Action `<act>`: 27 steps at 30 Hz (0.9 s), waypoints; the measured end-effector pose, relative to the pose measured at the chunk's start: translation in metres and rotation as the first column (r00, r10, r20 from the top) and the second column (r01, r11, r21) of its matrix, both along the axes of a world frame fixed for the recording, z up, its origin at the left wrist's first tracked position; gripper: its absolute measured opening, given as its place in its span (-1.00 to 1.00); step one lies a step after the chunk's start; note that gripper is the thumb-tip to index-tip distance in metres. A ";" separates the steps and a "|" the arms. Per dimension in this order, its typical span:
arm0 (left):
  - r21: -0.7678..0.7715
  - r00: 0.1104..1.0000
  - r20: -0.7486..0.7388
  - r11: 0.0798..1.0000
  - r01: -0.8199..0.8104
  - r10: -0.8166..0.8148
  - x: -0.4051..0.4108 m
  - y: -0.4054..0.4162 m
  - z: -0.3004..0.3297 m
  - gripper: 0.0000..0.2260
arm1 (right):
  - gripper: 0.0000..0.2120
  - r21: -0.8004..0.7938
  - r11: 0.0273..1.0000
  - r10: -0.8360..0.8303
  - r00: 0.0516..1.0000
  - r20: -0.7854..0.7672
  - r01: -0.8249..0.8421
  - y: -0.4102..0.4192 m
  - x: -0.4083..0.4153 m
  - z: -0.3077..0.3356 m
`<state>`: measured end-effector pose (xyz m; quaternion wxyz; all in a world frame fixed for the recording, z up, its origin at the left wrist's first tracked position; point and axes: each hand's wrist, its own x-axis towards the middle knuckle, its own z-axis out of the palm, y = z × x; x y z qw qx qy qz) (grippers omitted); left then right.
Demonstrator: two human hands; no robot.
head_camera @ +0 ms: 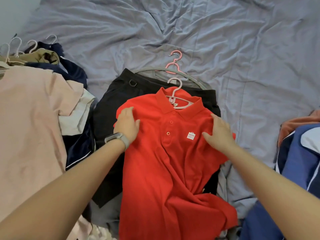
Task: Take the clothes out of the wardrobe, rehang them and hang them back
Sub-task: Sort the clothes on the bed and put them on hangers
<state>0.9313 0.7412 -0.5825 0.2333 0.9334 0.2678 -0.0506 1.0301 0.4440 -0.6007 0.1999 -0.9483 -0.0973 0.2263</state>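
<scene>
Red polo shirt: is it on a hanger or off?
On: the pink hanger sits inside the collar of the red polo shirt, its hook sticking out.

Soft, even daylight with faint shadows and no glare; wide-angle lens bends the edges, and the whole view is slightly soft.

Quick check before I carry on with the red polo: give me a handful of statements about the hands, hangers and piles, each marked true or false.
1. The red polo shirt has a pink hanger in its collar. True.
2. The left hand grips the hanger hook. False: it rests on the shirt's shoulder.
3. The right hand lies open on the shirt. True.
4. The polo lies directly on the bedsheet. False: it lies over a black garment.
5. A wristband is on the right wrist. False: the left.
</scene>
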 end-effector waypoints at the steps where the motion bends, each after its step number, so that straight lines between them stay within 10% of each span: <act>1: 0.029 0.999 -0.027 0.999 0.046 -0.046 0.013 0.004 -0.005 -0.51 | -0.24 -0.051 0.998 0.024 0.998 -0.049 -0.026 -0.001 0.011 -0.006; 5: 0.073 0.980 -0.171 0.991 0.114 -0.101 0.052 0.022 -0.025 -0.47 | -0.21 -0.121 0.993 -0.038 0.972 -0.230 0.010 -0.003 0.039 -0.011; 12: 0.040 0.932 -0.343 0.989 0.142 -0.120 0.076 0.021 -0.029 -0.60 | -0.70 0.191 0.978 -0.038 0.972 -0.230 0.083 -0.008 0.045 0.006; 21: -0.183 1.000 0.008 0.983 0.017 -0.016 0.017 -0.040 -0.003 -0.74 | -0.85 0.221 0.962 -0.131 0.981 -0.143 0.161 -0.046 -0.004 0.041; 27: -0.024 0.997 0.051 0.998 -0.059 0.060 -0.035 -0.097 0.056 -0.77 | -0.82 0.284 0.938 -0.186 0.980 -0.076 0.200 -0.067 -0.047 0.070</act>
